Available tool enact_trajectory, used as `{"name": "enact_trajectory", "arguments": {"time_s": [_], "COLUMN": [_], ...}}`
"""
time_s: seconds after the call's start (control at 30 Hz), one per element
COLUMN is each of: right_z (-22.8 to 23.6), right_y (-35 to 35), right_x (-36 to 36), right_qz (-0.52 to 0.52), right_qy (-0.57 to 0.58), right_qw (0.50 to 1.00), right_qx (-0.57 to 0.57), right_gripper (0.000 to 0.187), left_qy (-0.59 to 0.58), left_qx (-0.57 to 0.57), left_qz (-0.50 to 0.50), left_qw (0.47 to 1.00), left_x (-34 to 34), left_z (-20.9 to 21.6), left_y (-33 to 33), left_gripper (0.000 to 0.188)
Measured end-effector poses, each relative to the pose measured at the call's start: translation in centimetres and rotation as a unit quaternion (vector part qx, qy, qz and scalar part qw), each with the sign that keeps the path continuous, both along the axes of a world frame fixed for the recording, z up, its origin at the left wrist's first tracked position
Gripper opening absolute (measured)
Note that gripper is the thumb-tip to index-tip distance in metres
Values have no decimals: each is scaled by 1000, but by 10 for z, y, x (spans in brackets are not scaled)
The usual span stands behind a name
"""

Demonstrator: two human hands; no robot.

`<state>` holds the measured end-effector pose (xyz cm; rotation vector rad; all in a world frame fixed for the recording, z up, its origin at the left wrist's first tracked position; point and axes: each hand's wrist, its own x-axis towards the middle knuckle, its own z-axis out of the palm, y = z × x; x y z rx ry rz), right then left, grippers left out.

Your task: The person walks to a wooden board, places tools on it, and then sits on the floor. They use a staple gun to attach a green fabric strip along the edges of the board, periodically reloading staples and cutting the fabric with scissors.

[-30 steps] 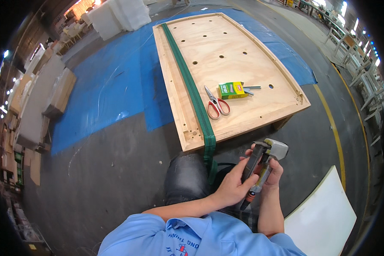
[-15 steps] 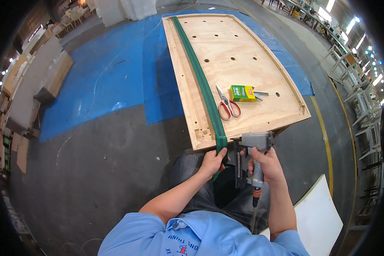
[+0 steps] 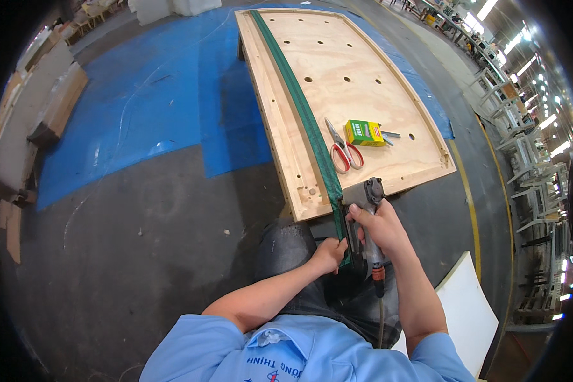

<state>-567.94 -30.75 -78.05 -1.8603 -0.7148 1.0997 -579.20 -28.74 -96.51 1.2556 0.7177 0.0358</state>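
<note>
A long green webbing strap (image 3: 297,95) runs down the left side of a wooden panel frame (image 3: 356,105) and over its near edge. Below that edge, my left hand (image 3: 328,255) is closed on the strap's hanging end. My right hand (image 3: 381,228) is wrapped round the handle of a grey pneumatic staple gun (image 3: 356,198). The gun's nose is at the strap by the frame's near edge; whether it touches is hidden. Red-handled scissors (image 3: 345,153) lie on the panel beside a green and yellow box (image 3: 364,132), with grey staple strips (image 3: 389,135) at its end.
Blue sheeting (image 3: 127,121) covers the floor at left and under the frame. An air hose (image 3: 381,318) drops from the gun between my legs. A white board (image 3: 466,312) lies at my right. Chair frames (image 3: 528,159) line the right; wrapped pieces (image 3: 57,105) stand left.
My left hand has slid lower, drawing the strap straight down over the edge. My right hand has brought the staple gun left, up against the strap at the frame's near edge.
</note>
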Motion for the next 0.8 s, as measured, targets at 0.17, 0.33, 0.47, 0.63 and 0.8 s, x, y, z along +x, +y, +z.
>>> {"name": "enact_trajectory", "arguments": {"time_s": [0.17, 0.33, 0.47, 0.63, 0.8], "right_z": [-4, 2, 7, 8, 10], "right_y": [7, 13, 18, 21, 28], "right_x": [-2, -7, -10, -10, -16], "right_qz": [-4, 4, 7, 19, 31], "right_qy": [-12, -12, -16, -28, -17], "right_qw": [999, 998, 997, 995, 994], "right_qx": [-43, -64, -78, -97, -101], "right_gripper": [20, 26, 26, 21, 19], "left_qy": [14, 8, 6, 27, 28], "left_qx": [15, 62, 78, 104, 119], "left_qz": [-44, -54, -68, -74, -64], "left_qw": [999, 997, 995, 991, 990], "left_x": [1, -2, -4, -5, -6], "left_z": [7, 10, 14, 21, 15], "left_y": [4, 8, 11, 9, 10], "left_gripper": [58, 47, 52, 61, 60]}}
